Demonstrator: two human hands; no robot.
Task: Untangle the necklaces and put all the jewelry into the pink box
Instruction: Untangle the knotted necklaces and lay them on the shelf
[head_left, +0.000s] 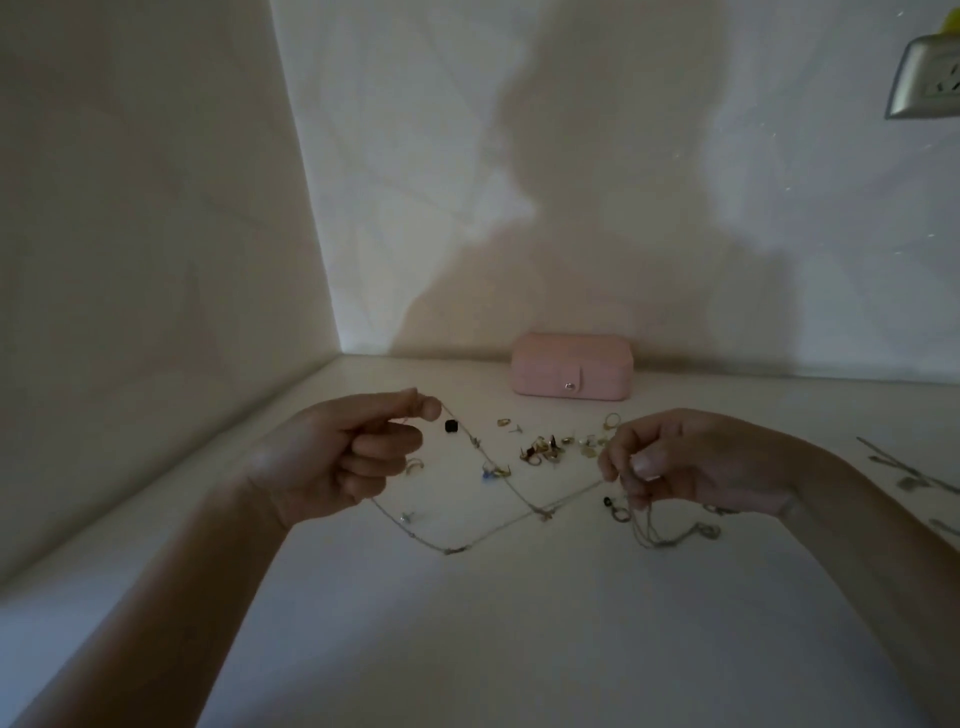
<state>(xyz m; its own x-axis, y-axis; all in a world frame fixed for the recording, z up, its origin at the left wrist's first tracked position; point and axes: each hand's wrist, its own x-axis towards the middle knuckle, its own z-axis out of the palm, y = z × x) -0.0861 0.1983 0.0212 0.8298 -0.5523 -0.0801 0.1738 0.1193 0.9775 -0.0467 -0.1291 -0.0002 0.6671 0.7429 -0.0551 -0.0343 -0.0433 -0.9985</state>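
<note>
Bench (519, 623): box (571, 371) at the back centre, against the wall. Before it, a scatter of rings and earrings (545, 448), between the left hand (343, 457) and right hand (675, 462). Necklace chain (541, 514) strung from hand to hand, sagging low over the bench. Tangled chains (657, 530) hang from the right hand. Loose chains (904, 467) on the bench, far right. Wall socket (927, 78) upper right.

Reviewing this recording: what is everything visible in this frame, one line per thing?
pink box: one, pink, shut, at the back wall.
necklace chains: tangled, count unclear, pale metal, strung between both hands.
small jewelry: many scattered pieces, mostly gold, before the box.
loose chains: few, silvery, table's right edge.
table: one, white, under everything.
wall socket: one, grey, top right.
left hand: one, pinching a chain.
right hand: one, pinching the tangle.
</note>
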